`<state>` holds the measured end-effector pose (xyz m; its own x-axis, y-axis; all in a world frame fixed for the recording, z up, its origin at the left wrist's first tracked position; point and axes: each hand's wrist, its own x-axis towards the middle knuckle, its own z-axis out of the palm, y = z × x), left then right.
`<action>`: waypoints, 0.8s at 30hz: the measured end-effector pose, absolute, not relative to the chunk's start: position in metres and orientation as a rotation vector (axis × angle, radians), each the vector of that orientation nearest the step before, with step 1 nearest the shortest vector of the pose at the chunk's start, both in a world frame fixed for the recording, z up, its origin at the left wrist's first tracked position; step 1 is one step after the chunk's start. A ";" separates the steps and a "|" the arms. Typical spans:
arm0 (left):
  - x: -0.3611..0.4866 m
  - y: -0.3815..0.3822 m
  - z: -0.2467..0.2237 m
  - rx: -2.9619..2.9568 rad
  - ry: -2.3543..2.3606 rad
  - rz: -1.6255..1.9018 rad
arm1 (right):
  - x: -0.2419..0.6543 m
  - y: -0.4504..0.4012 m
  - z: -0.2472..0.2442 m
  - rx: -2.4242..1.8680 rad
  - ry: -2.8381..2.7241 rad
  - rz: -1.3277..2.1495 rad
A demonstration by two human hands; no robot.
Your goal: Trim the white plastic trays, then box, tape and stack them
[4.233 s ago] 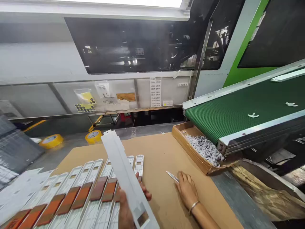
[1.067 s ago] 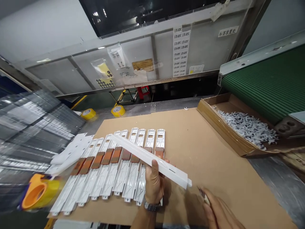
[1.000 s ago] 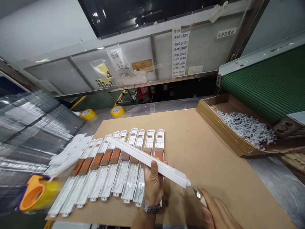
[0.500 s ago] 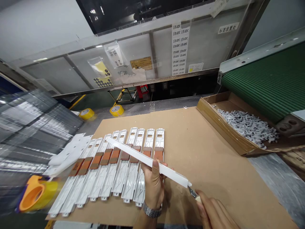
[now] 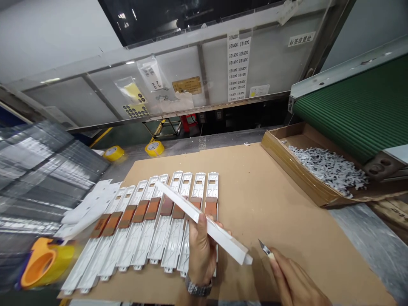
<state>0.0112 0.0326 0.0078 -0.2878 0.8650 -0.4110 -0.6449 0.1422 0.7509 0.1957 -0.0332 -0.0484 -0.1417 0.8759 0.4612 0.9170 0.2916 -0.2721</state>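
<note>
My left hand [image 5: 200,250] grips a long white plastic strip [image 5: 204,223] near its middle, held slantwise above the cardboard sheet [image 5: 270,204]. Its near end points toward my right hand [image 5: 295,282], which holds a small craft knife [image 5: 265,249] with the blade tip a short way from the strip's end, not touching it. Under my left hand lies a row of several white plastic strips [image 5: 153,225] with a brown tape band across them.
A cardboard tray [image 5: 287,163] of small white plastic scraps sits at the right under a green conveyor belt [image 5: 350,110]. An orange-and-yellow tape dispenser [image 5: 43,265] is at the lower left. Two yellow tape rolls [image 5: 154,148] lie behind the sheet. Clear plastic trays [image 5: 38,170] are stacked at left.
The knife tip touched the strip's near end half a second ago; now it has drawn away to the right. My left hand has tilted the strip steeper and nearer to me.
</note>
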 end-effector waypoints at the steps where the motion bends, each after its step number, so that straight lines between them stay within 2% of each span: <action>1: 0.008 0.031 0.007 0.287 1.095 1.447 | 0.199 -0.032 -0.052 -1.597 -2.005 -0.054; 6: -0.021 0.018 -0.008 0.475 0.892 0.962 | 0.225 -0.020 -0.053 -1.688 -1.782 0.193; 10: -0.050 0.008 -0.025 0.646 0.710 0.633 | 0.249 0.004 -0.032 -1.656 -1.633 0.191; 12: -0.062 0.003 -0.027 0.668 0.693 0.550 | 0.257 0.016 -0.020 -1.594 -1.659 0.361; 16: -0.080 -0.001 -0.019 0.522 0.777 0.662 | 0.258 0.023 -0.006 -1.431 -1.674 1.009; 20: -0.067 0.004 -0.009 0.404 0.737 0.930 | 0.225 0.010 -0.002 -1.408 -1.485 1.111; 24: -0.005 0.011 -0.006 0.451 0.584 1.382 | 0.172 -0.005 -0.009 -1.377 -1.066 1.286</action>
